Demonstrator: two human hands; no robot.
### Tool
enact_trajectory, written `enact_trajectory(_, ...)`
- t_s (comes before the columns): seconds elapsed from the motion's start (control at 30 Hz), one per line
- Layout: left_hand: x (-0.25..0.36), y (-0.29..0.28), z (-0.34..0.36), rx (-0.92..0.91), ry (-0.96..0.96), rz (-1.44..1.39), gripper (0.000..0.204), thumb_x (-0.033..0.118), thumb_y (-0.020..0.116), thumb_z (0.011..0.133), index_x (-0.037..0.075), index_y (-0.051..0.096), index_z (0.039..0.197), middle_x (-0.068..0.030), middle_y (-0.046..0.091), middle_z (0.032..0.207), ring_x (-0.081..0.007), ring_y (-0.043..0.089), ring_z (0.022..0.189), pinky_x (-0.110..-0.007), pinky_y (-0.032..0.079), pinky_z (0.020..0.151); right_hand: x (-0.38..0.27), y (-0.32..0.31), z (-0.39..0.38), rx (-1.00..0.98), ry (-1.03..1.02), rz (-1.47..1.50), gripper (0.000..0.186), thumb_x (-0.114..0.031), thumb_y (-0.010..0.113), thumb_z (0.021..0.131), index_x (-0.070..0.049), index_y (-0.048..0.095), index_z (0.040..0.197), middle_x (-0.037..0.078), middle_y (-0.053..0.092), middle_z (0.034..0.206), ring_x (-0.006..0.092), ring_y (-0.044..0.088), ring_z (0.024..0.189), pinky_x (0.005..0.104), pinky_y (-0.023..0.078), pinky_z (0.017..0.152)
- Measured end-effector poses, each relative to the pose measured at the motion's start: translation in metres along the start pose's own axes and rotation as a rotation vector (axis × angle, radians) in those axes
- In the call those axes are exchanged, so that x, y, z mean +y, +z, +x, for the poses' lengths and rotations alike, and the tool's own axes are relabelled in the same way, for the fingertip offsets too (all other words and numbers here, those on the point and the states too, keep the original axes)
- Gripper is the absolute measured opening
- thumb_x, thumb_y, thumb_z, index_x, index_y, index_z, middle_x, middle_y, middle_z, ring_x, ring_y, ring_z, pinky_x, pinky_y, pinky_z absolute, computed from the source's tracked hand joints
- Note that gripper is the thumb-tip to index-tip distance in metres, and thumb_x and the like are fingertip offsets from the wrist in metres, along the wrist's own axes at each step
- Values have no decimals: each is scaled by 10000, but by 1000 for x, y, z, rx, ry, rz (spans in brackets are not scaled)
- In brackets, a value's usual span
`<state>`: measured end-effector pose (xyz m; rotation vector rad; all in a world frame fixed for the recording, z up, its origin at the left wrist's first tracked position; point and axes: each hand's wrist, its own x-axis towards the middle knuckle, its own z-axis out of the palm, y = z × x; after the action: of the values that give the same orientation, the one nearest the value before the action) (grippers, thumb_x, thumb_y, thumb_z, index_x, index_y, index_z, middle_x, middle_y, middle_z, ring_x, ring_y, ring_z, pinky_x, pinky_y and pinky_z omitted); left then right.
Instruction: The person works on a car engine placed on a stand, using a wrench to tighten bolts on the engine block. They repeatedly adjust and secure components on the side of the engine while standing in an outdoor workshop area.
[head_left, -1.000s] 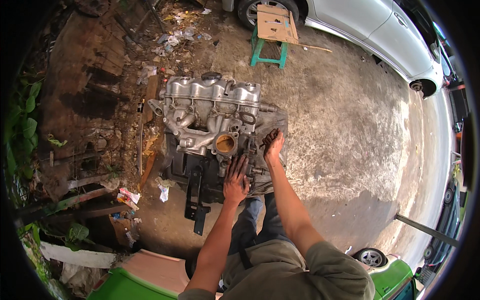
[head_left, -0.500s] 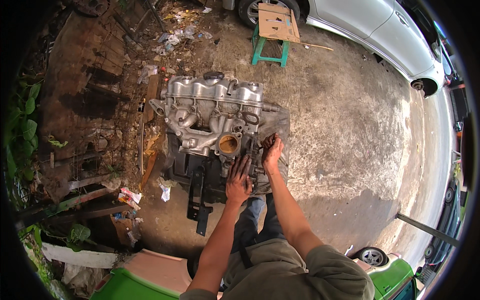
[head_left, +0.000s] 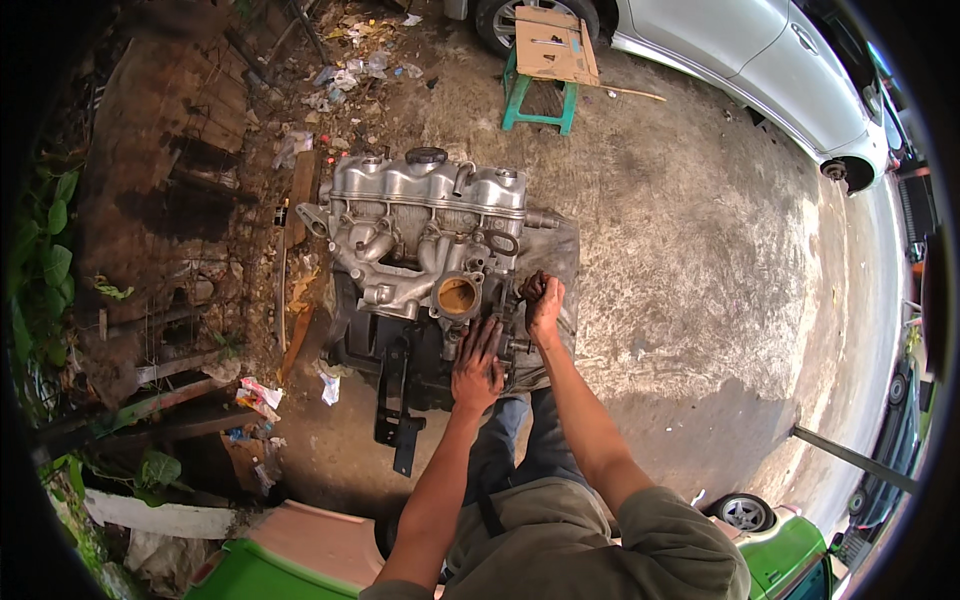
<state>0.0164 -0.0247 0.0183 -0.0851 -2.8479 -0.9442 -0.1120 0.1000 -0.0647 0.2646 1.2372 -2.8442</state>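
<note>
A silver engine [head_left: 420, 200] with a valve cover and intake manifold stands before me, its round throttle opening [head_left: 455, 292] facing up. My left hand [head_left: 478, 365] lies with fingers stretched out on the engine just below that opening, darkened with grime. My right hand [head_left: 543, 305] is closed at the engine's right side, beside a large grey casting [head_left: 555, 245]; whatever is inside its fingers is too dark to make out. A black metal bracket [head_left: 398, 390] hangs at the engine's lower front.
A silver car [head_left: 720, 50] and a green stool [head_left: 540, 120] topped with cardboard [head_left: 550, 45] are ahead. Planks, plants [head_left: 60, 250] and litter [head_left: 350, 75] line the left. A green-and-pink panel [head_left: 240, 565] and a loose-looking wheel [head_left: 745, 515] are behind me; a metal bar [head_left: 850, 455] is at right.
My right hand has shifted slightly down and toward the left over the last second, still closed. My left hand has moved very slightly, staying on the engine.
</note>
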Motion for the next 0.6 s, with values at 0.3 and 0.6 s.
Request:
enact_trajectory(0.3,-1,3,-2,-7,-15,8,617,111,466,819,104,467,1436,-90,451,1491,-329,390,1399,-509,294,1157,6,4,-20,55,-190,-462,264,-160,368,1033,-18,373,811,65,338,793,191,328,673,338,351,645)
enact_trajectory(0.6,2,0,1,0,-14,-1,634,114,461,796,97,480,1429,-102,466,1478,-336,400,1391,-512,291,1157,19,-10,-31,-2,-222,-348,290,-246,411,1046,-38,429,846,76,384,826,221,411,836,378,378,799)
